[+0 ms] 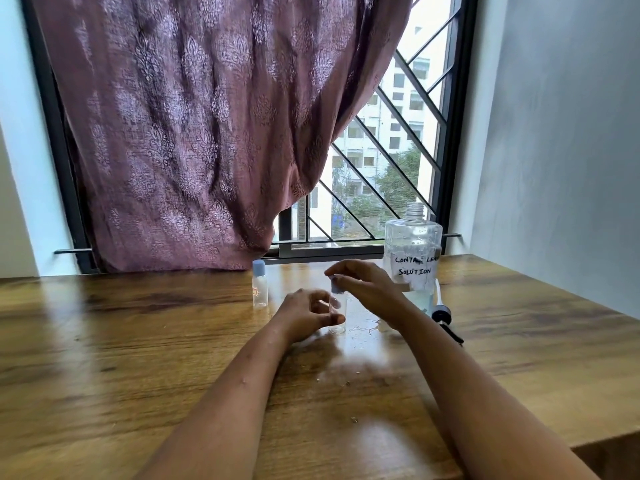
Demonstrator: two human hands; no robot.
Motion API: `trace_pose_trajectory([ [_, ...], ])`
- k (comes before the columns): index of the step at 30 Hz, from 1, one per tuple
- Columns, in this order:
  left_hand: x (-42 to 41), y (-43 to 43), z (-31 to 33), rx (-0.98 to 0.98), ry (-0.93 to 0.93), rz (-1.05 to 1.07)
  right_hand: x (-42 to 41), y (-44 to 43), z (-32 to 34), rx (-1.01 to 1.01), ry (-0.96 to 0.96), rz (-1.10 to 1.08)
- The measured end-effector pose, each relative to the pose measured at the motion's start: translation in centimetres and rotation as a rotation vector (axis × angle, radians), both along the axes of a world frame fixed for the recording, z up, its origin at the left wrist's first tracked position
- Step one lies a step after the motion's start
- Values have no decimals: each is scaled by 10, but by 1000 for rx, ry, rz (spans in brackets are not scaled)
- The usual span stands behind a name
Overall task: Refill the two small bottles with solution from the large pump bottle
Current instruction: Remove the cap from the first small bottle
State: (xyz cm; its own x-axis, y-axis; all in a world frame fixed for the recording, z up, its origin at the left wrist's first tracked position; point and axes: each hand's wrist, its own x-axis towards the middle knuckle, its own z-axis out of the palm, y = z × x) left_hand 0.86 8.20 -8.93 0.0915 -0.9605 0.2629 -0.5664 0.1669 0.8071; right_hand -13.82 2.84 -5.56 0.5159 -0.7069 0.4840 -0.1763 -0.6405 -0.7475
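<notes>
A small clear bottle (337, 323) stands upright on the wooden table (138, 358). My left hand (306, 315) grips its body. My right hand (363, 287) pinches the blue cap (336, 285) sitting on its neck. A second small clear bottle (259, 285) with a blue cap stands to the left, untouched. The large clear bottle (414, 251), labelled "contact lens solution", stands behind my right hand with its threaded neck bare. Its pump head and tube (441, 311) lie on the table to its right.
Drops of spilled liquid (363, 329) lie on the table beside the held bottle. A patterned curtain (194, 133) and a barred window (398, 150) stand behind the table. A grey wall (571, 133) is to the right.
</notes>
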Motion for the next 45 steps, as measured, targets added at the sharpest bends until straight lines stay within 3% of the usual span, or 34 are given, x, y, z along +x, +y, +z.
trace_pose_trajectory([
  [7, -1, 1, 0, -20, -10, 6, 6, -6, -7, -243, 65, -189],
  [14, -1, -1, -1, -15, 13, 9, 4, -2, -3, -136, 77, -78],
  [21, -1, -1, 1, -23, -12, 5, 5, -5, -8, -311, 123, -143],
  [29, 0, -1, 0, -15, 1, -9, 6, -1, -4, -186, 77, -30],
  [38, 1, -3, -2, -15, 0, -5, 5, -5, -7, -300, 116, -87],
  [40, 1, -4, -2, -22, -9, 4, 5, -4, -4, -330, 65, -74],
  [45, 0, -4, -2, -33, -30, 8, 3, -2, 7, -283, -271, -168],
])
